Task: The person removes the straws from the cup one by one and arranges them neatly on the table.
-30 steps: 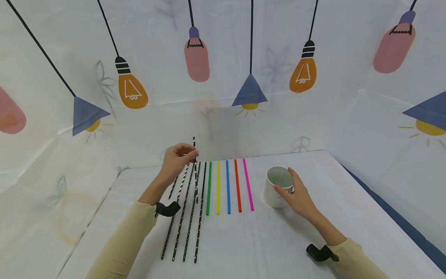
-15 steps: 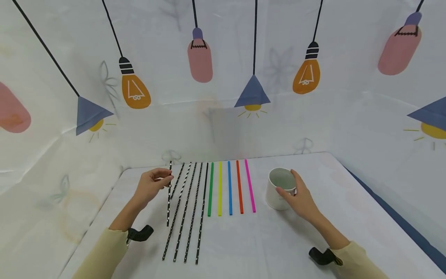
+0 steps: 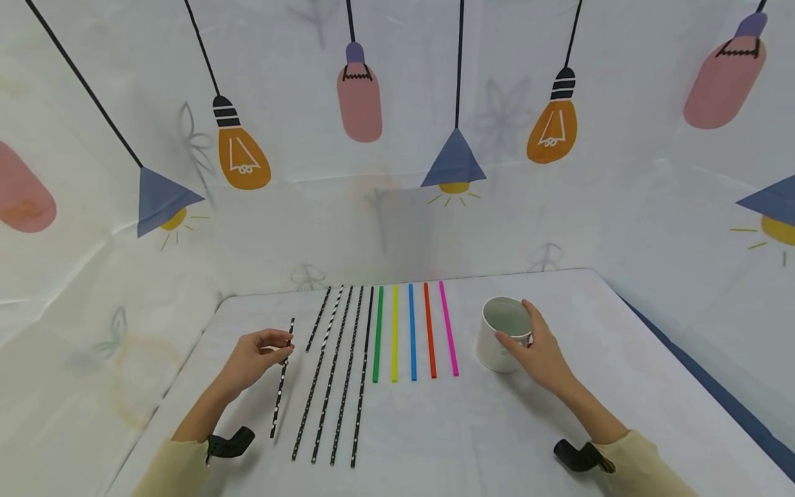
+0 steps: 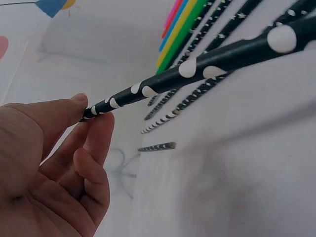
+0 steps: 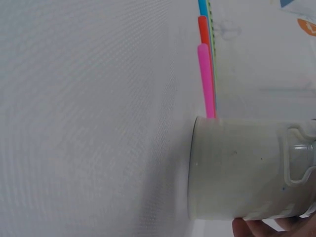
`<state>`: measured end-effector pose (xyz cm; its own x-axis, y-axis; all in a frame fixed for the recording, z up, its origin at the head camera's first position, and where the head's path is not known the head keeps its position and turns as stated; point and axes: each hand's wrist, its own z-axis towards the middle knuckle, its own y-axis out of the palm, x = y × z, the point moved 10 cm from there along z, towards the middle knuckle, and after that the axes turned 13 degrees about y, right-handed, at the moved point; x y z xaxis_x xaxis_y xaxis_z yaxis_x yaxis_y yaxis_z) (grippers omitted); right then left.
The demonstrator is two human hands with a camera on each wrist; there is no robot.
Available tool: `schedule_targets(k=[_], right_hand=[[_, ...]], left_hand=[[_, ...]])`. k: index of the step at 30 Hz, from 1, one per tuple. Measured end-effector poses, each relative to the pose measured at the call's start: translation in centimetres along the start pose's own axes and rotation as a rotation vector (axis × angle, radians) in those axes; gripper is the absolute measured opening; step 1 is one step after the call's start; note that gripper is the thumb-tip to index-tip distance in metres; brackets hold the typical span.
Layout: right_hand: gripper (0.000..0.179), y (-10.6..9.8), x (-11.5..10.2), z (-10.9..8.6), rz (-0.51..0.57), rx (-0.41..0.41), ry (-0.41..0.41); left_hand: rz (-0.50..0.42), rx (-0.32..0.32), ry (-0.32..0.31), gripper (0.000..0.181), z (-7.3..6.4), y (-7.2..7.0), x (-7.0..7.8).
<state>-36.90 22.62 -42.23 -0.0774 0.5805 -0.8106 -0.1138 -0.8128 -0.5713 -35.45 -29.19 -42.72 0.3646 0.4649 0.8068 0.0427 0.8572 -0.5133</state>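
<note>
My left hand (image 3: pixel 257 355) pinches a black drinking straw with white dots (image 3: pixel 279 397) near its far end, between thumb and fingers. The straw slants, left of the row of straws, its lower end towards me; whether that end touches the table I cannot tell. In the left wrist view the dotted straw (image 4: pixel 168 79) runs from the fingertips across the picture. My right hand (image 3: pixel 540 355) holds a white mug (image 3: pixel 491 345), thumb and fingers around its side near the rim. The mug stands upright on the table, and its handle (image 5: pixel 286 158) shows in the right wrist view.
Several black patterned straws (image 3: pixel 344 386) lie side by side on the white table (image 3: pixel 472 435), with a short one (image 3: pixel 319 319) at their left. Green (image 3: pixel 378 338), yellow (image 3: pixel 394 338), blue (image 3: pixel 413 338), red (image 3: pixel 430 338) and pink straws (image 3: pixel 448 331) lie between them and the mug.
My left hand has moved left and towards me with the dotted straw, from above the black straws to left of them, and lower. The right hand stays at the mug.
</note>
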Motion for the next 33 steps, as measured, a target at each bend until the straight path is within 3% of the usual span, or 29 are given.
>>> schedule_targets(k=[5, 14, 22, 27, 33], right_hand=[[0.090, 0.1, 0.2, 0.1, 0.000, -0.006, 0.002], [0.089, 0.0, 0.1, 0.0, -0.003, 0.003, -0.004], [0.089, 0.0, 0.1, -0.1, 0.015, -0.008, -0.005], [0.089, 0.1, 0.2, 0.0, 0.012, -0.011, 0.002], [0.089, 0.0, 0.1, 0.0, 0.013, -0.014, 0.003]], left_hand=[[0.000, -0.045, 0.015, 0.038, -0.9, 1.0, -0.6], [0.037, -0.056, -0.015, 0.028, -1.5, 1.9, -2.7], [0.083, -0.099, -0.036, 0.028, -2.1, 2.8, -3.2], [0.107, -0.102, -0.026, 0.028, -2.3, 3.0, -3.5], [0.148, -0.071, -0.057, 0.024, -2.4, 3.0, -4.0]])
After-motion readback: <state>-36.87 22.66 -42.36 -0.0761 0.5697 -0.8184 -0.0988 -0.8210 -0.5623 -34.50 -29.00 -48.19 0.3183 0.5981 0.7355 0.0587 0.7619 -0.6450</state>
